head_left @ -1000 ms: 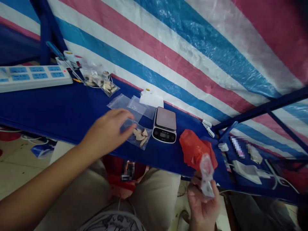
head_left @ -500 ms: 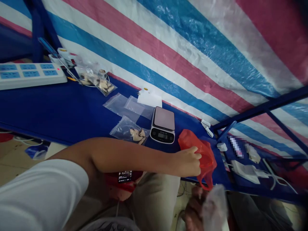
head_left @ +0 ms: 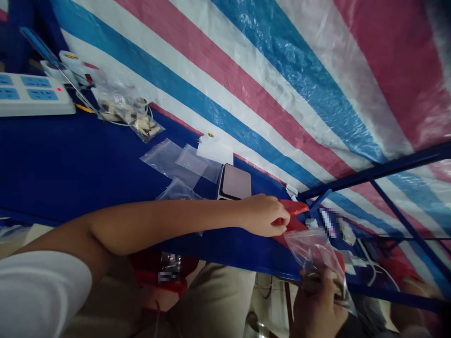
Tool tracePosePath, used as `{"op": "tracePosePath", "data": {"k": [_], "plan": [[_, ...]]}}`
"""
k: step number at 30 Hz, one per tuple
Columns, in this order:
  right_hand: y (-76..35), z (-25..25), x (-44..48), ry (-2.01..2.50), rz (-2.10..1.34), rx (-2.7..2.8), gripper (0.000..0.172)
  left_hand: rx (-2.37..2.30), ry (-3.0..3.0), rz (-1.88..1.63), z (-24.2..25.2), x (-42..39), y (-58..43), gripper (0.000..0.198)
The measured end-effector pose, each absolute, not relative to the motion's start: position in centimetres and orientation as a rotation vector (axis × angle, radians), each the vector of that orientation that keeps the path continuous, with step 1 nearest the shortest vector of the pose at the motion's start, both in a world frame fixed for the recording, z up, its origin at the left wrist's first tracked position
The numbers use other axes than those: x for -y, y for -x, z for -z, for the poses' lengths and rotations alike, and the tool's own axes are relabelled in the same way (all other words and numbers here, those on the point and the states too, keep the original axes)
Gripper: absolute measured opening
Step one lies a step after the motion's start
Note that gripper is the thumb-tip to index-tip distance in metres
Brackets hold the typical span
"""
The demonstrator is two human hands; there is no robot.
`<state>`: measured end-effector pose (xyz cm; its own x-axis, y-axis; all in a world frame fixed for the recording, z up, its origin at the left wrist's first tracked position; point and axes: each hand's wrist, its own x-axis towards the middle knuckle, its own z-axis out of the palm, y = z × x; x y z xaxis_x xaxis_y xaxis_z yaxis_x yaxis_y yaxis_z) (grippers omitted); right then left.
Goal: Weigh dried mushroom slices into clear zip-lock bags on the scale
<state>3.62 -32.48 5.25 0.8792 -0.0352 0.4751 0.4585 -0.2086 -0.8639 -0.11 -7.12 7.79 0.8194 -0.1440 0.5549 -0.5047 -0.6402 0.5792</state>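
Observation:
My left hand (head_left: 266,215) reaches across from the left with its fingers closed on the edge of a red plastic bag (head_left: 293,206). Low on the right, my right hand (head_left: 319,305) grips a clear zip bag (head_left: 308,246); the brownish contents are blurred. The zip bag overlaps part of the red bag. Just behind my left hand is a kitchen scale (head_left: 237,182), its display hidden by my forearm. Another clear bag (head_left: 178,190) lies partly under my forearm in view, its contents mostly covered.
Flat clear zip bags (head_left: 172,159) and a white paper (head_left: 215,151) lie beside the scale. Farther left are bags of pale, dark-edged pieces (head_left: 144,126) and a power strip (head_left: 35,96). A striped sheet (head_left: 225,84) hangs behind the blue table (head_left: 70,164). A blue metal frame (head_left: 373,171) stands right.
My right hand has risen with the clear zip bag up to the red bag. My left hand has pulled the red bag's edge up and slightly back, now covering the scale's display.

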Motion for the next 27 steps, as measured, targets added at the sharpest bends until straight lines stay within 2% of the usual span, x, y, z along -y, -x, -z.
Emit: {"op": "tracePosePath", "data": {"k": [7, 11, 15, 20, 23, 27], "plan": [[-3.1, -10.1, 30.9, 2.166, 0.699, 0.391, 0.047, 0.514, -2.116, -0.596, -8.4, 6.5, -0.1, 0.013], [-3.4, -11.6, 30.5, 2.223, 0.9, 0.47, 0.047, 0.496, -1.998, -0.593, -9.1, 6.4, 0.2, 0.014], [-3.8, -11.2, 30.7, 2.172, 0.931, 0.531, 0.047, 0.398, -1.764, -0.469, -9.3, 6.2, 0.2, 0.014], [-5.0, -10.7, 31.7, 2.287, 0.766, 0.876, 0.038, 0.337, -1.43, -0.208, -8.9, 6.0, 0.0, 0.02], [-6.7, -11.6, 32.2, 2.318, 0.541, 1.081, 0.033, 0.36, -1.36, -0.192, -8.9, 6.0, 0.0, 0.02], [-9.8, -13.3, 31.5, 2.484, 0.211, 1.252, 0.036, 0.42, -1.297, -0.2, -8.9, 6.0, -0.2, 0.025]]}}
